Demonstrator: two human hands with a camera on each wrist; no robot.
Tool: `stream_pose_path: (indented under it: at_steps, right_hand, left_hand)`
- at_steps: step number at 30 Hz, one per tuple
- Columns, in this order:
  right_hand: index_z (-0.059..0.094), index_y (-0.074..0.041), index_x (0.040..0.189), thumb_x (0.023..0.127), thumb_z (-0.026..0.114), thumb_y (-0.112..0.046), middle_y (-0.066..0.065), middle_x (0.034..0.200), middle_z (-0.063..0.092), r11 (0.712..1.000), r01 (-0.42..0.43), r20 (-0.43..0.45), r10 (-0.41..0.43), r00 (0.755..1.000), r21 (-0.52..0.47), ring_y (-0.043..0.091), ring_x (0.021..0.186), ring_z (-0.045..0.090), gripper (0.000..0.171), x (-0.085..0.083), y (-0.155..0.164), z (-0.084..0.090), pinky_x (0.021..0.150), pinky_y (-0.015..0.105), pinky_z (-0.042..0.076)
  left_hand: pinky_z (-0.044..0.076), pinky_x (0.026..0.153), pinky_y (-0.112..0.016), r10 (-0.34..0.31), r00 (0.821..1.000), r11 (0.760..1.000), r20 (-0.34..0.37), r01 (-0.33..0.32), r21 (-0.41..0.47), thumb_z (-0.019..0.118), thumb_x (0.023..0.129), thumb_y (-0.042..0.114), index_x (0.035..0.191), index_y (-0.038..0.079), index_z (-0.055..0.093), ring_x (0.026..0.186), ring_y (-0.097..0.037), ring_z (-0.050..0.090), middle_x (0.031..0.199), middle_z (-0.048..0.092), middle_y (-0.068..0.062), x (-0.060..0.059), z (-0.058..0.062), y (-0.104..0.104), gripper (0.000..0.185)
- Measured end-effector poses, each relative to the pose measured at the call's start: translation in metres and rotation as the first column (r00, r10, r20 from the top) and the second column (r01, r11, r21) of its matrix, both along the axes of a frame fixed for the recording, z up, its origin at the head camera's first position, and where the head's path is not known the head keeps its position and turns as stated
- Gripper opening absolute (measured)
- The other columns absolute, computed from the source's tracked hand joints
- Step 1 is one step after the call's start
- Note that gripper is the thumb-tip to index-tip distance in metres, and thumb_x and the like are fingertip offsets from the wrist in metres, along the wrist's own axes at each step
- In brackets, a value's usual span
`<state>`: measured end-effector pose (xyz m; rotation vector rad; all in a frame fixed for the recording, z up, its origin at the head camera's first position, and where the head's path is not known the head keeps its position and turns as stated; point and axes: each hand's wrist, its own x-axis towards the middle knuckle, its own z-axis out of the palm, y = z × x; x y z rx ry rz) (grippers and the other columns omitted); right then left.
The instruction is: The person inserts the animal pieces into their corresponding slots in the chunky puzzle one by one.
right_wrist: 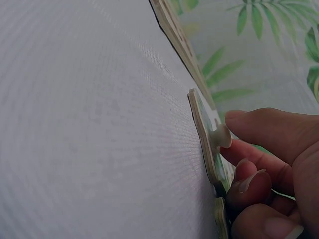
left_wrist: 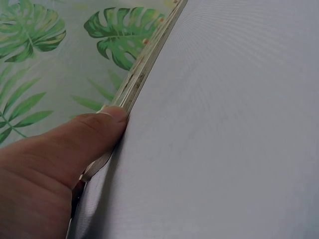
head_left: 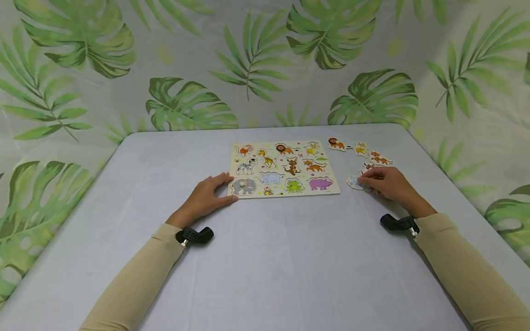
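A wooden animal puzzle board (head_left: 281, 188) lies flat on the table. My left hand (head_left: 204, 195) holds its near left corner, thumb (left_wrist: 102, 127) along the front edge and fingers at the left side. On the board, the grey elephant piece (head_left: 248, 187) has a small knob. My right hand (head_left: 387, 184), to the right of the board, has thumb and index finger at the pale knob (right_wrist: 222, 137) of a light blue animal piece (head_left: 352, 182), pinching it. That piece lies low at the table, partly hidden under the fingers.
Beyond the right hand lie a lion piece (head_left: 337, 144), a yellow animal piece (head_left: 361, 149), a tiger piece (head_left: 380, 159) and a brown piece (head_left: 368, 166) partly behind the hand. The white table (head_left: 281, 257) meets a leaf-patterned cloth (head_left: 265, 69) at the back.
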<state>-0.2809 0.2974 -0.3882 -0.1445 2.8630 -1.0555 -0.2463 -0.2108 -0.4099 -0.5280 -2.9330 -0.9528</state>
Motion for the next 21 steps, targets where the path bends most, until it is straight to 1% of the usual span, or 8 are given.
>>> stream_pose_path:
  at_steps: [5,15,21]
  right_hand:
    - [0.067,-0.005,0.109,0.086,0.069,-0.048,0.009,0.089,0.059,1.000,0.001,0.004,-0.001,1.000,-0.002,0.018,0.068,0.050,0.049,0.0016,-0.0012,0.0012,0.052,0.026,0.044]
    - [0.068,-0.004,0.105,0.087,0.071,-0.042,0.011,0.096,0.063,1.000,-0.018,-0.024,0.018,1.000,0.013,0.018,0.069,0.053,0.042,0.0028,-0.0020,0.0022,0.054,0.025,0.047]
    - [0.069,-0.004,0.105,0.086,0.072,-0.042,0.010,0.093,0.064,1.000,-0.013,-0.043,0.013,0.999,0.008,0.018,0.068,0.053,0.042,0.0033,-0.0034,0.0028,0.053,0.026,0.046]
  left_hand:
    - [0.019,0.117,-0.050,0.007,1.000,1.000,0.013,-0.007,0.008,0.071,0.084,0.048,0.140,0.015,0.051,0.141,-0.034,0.029,0.151,0.039,-0.007,0.0020,0.0012,0.0006,0.067]
    - [0.018,0.118,-0.048,0.000,1.000,1.000,0.006,0.000,0.011,0.072,0.085,0.045,0.139,0.015,0.052,0.141,-0.029,0.032,0.151,0.039,-0.009,0.0025,0.0016,0.0000,0.065]
    - [0.017,0.118,-0.048,-0.001,1.000,1.000,0.009,0.001,0.006,0.072,0.085,0.045,0.139,0.015,0.052,0.141,-0.028,0.032,0.151,0.039,-0.009,0.0022,0.0022,0.0002,0.065]
